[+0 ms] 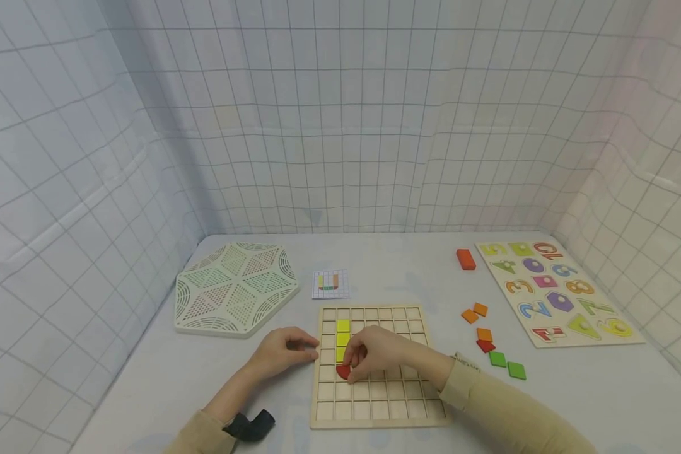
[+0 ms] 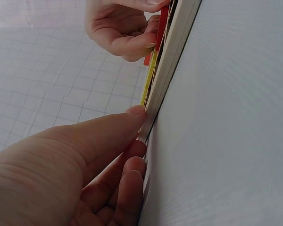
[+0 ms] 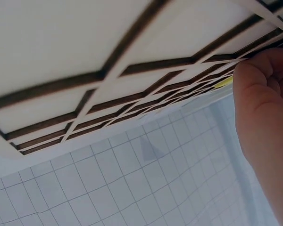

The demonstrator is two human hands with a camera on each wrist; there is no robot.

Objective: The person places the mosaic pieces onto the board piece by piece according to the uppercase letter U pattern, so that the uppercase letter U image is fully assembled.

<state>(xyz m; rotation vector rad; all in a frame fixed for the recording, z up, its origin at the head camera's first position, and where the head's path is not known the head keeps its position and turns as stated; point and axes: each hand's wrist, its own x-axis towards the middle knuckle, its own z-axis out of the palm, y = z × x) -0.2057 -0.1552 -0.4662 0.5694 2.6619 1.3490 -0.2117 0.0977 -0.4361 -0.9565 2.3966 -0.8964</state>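
A wooden grid board (image 1: 380,424) lies on the table. Three yellow square tiles (image 1: 343,326) sit in one of its columns, near the left side. Just below them my right hand (image 1: 377,353) pinches a red tile with a rounded edge (image 1: 343,372) between thumb and fingers, at a cell of that column. The red tile (image 2: 162,28) also shows at the other hand's fingertips in the left wrist view. My left hand (image 1: 280,353) rests at the board's left edge, thumb and fingertips touching its side. In the right wrist view the right hand's (image 3: 264,108) fingertips are hidden.
Orange (image 1: 470,316), green (image 1: 497,359) and red (image 1: 485,345) loose tiles lie right of the board. Behind it is a pattern card (image 1: 330,284). A perforated hexagonal board (image 1: 235,287) stands left, a number puzzle (image 1: 562,296) right, near a red block (image 1: 466,259).
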